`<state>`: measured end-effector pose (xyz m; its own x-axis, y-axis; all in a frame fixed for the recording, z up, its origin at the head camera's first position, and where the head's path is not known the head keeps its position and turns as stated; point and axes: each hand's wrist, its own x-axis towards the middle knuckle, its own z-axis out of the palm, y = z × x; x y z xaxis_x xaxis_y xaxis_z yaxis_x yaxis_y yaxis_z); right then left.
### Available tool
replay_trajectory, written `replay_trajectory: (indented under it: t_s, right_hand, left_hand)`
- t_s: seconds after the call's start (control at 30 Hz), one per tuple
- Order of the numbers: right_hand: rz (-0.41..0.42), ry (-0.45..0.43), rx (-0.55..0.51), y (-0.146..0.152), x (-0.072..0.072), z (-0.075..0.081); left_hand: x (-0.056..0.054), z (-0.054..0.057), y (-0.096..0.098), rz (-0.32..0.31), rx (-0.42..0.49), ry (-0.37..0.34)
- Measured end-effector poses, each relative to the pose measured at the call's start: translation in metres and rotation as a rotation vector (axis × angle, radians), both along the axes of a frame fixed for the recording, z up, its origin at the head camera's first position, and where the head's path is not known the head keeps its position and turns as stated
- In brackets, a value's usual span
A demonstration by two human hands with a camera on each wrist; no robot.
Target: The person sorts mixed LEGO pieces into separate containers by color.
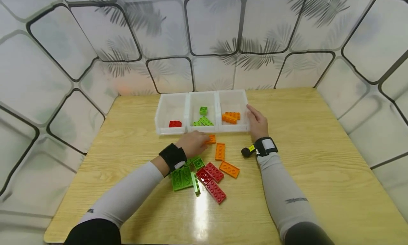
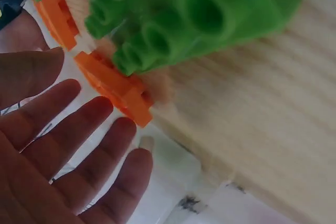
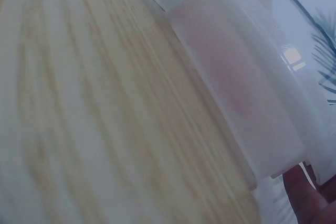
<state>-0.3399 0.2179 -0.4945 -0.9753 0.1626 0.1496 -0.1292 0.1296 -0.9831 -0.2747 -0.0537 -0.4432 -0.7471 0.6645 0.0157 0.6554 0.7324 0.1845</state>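
My left hand point(image 1: 193, 144) reaches to an orange brick point(image 1: 211, 139) just in front of the white three-compartment tray point(image 1: 204, 129). In the left wrist view the fingers point(image 2: 86, 124) are spread and fairly straight, with their tips at the orange brick point(image 2: 113, 85); firm contact is hard to judge. At the tray's right side, my right hand point(image 1: 257, 124) holds the side wall by its rim. The right wrist view shows only part of that hand point(image 3: 304, 195) at the translucent tray wall point(image 3: 236, 87). Two more orange bricks point(image 1: 220, 152) lie loose between the hands.
Green bricks point(image 1: 182, 178) lie under and beside the left wrist, next to dark red bricks point(image 1: 216, 191). Inside the tray, a red brick point(image 1: 175, 124) is left, light green bricks point(image 1: 206, 121) middle, orange bricks point(image 1: 229, 118) right. A patterned curtain point(image 1: 213, 25) surrounds the wooden table point(image 1: 318, 167).
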Motion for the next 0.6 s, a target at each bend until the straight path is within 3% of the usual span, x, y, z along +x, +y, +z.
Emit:
replay_trajectory:
  t_s: [0.23, 0.47, 0.6]
  right_hand:
    - [0.02, -0.047, -0.032, 0.002, 0.012, 0.01]
    - [-0.006, 0.01, -0.022, 0.004, 0.001, -0.002]
    - [-0.005, 0.015, -0.003, 0.005, 0.0, 0.0]
  left_hand:
    - [0.003, -0.004, 0.002, 0.043, -0.028, -0.056]
    - [-0.002, -0.002, 0.006, 0.085, -0.155, -0.046]
    - [-0.003, 0.0, 0.009, 0.104, -0.201, -0.053]
